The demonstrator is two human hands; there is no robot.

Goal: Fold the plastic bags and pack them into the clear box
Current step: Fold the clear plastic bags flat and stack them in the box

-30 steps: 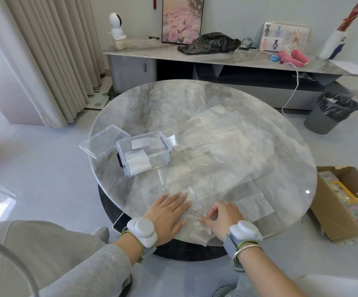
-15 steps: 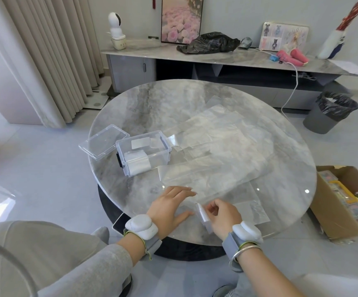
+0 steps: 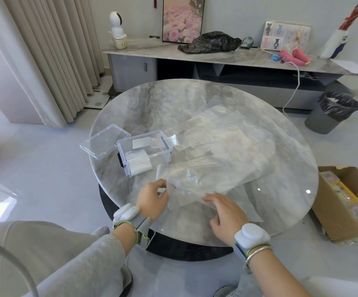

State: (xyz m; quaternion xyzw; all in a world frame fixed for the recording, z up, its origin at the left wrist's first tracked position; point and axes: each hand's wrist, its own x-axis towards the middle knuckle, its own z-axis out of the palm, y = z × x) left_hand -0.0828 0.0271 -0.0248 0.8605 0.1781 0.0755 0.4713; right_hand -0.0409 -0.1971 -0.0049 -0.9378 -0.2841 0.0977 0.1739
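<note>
Change noted against half a second ago: the right hand (image 3: pixel 225 213) no longer pinches a small upright fold. It now lies with fingers extended flat on the plastic bag (image 3: pixel 186 189). The left hand (image 3: pixel 152 200), flat on the table (image 3: pixel 152 103) before, now pinches the bag's left end between thumb and fingers, and that end stands raised and crumpled.

Assessment: this bag is mid-fold, and the next crease is apparently being set up. It is not ready for packing.

Location: the bag lies at the table's near edge, directly between the two hands. Its left end is in the left hand's grip, and its near-right part is under the right fingertips.

The clear box (image 3: pixel 163 159) stands open toward the left edge, beyond the left hand and apart from it. Folded bags (image 3: pixel 138 165) are already inside. Its lid (image 3: pixel 105 140) lies just beside it, further left.

Further loose bags (image 3: pixel 227 146) overlap across the middle of the table, so a good part of the task appears outstanding.
</note>
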